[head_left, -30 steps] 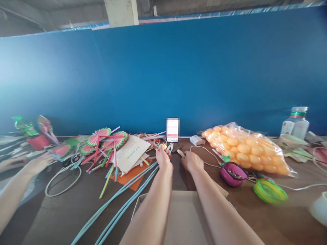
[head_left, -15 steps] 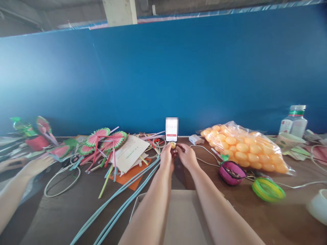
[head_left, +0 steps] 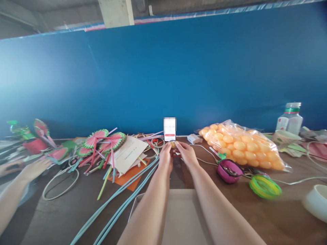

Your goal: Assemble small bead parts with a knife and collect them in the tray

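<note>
Facing the phone [head_left: 170, 130], we pinch a gold piece [head_left: 173, 144] between left hand [head_left: 166, 158] and right hand [head_left: 187, 154], fingers of both curled nearly closed.

The small round shiny piece [head_left: 173, 144] is gold, the pleated paper fans [head_left: 114, 140] are pink with green rims, the long slender tubes [head_left: 97, 212] pale blue, the rounded open pouch [head_left: 228, 177] purple, the stacked rings [head_left: 265, 193] yellow and green, and the tall smooth panel [head_left: 178, 75] blue.

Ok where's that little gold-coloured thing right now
In the head view, the little gold-coloured thing is near centre, between the left hand and right hand, just below the phone.
</note>
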`<act>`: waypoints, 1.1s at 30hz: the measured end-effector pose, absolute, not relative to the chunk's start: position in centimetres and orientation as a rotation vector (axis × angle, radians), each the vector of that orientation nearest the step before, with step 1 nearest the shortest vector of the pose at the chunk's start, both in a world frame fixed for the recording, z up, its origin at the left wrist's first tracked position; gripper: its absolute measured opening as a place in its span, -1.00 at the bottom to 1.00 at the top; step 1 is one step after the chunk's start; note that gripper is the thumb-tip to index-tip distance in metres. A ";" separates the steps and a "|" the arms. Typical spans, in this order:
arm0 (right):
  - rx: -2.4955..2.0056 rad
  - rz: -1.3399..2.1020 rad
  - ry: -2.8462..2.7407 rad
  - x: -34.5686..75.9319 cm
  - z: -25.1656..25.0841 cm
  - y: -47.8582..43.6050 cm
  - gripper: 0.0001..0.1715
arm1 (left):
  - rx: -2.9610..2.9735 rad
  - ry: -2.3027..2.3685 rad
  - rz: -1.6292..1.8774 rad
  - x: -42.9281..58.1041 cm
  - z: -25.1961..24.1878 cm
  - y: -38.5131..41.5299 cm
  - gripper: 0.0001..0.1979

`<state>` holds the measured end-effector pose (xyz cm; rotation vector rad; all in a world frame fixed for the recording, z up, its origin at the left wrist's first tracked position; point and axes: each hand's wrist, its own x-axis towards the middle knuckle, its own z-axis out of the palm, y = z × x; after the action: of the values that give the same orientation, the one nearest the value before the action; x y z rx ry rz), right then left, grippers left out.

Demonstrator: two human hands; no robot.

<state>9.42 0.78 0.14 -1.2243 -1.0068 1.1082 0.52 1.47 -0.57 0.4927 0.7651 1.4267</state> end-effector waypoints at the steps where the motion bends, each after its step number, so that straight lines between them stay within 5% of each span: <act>1: -1.223 1.104 -1.012 9.4 0.1 0.8 -0.58 | 0.502 0.760 1.425 0.5 -0.6 1.5 -0.67; 33: -1.196 1.077 -1.086 9.4 -0.4 1.0 -0.47 | 0.544 0.754 1.478 0.7 -0.9 1.6 -0.63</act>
<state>9.39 1.00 -0.40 -1.1957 -1.0859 1.0767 0.75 1.59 -0.92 0.5438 0.7541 1.4779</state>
